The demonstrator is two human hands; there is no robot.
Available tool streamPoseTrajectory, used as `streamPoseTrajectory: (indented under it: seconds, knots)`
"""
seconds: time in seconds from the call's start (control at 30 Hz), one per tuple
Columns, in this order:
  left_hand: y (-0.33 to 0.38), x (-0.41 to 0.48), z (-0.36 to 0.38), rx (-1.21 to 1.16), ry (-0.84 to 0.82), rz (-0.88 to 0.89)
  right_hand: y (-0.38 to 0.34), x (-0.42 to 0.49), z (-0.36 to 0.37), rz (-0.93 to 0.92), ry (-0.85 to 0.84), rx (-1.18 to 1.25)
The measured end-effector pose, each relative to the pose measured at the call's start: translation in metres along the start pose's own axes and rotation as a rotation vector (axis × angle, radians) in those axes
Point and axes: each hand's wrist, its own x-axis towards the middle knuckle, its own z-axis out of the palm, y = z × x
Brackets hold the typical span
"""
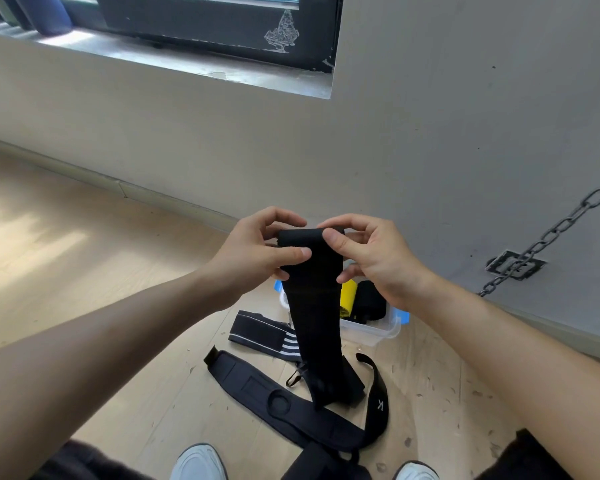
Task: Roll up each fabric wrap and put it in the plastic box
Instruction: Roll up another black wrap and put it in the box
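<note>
To roll this well, keep the top edge square between both thumbs and turn it tightly over itself. Let the hanging length feed upward under light tension so the coil stays even. The left grip [253,258] and right grip [371,258] are both clamped on the upper end of the black fabric wrap [312,306], thumbs in front and fingers behind. The wrap is a wide, plain, matte band. It hangs in front of the clear plastic box [378,336], with its lower end crumpled on the wooden floor [118,271].
</note>
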Motion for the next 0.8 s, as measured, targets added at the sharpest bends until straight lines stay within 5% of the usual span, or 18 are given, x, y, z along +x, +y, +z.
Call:
streamPoseTrajectory:
  seconds: [0.17,0.8]
  knots:
    - [-0.0001,-0.0002,-0.0012,0.009,-0.092,-0.101,0.0032,-0.0005,-0.0025,-0.027,-0.025,0.058]
    - [0.0001,0.0009,0.0001,0.022,0.011,-0.032,0.0028,0.0005,-0.0003,0.02,-0.022,0.046]
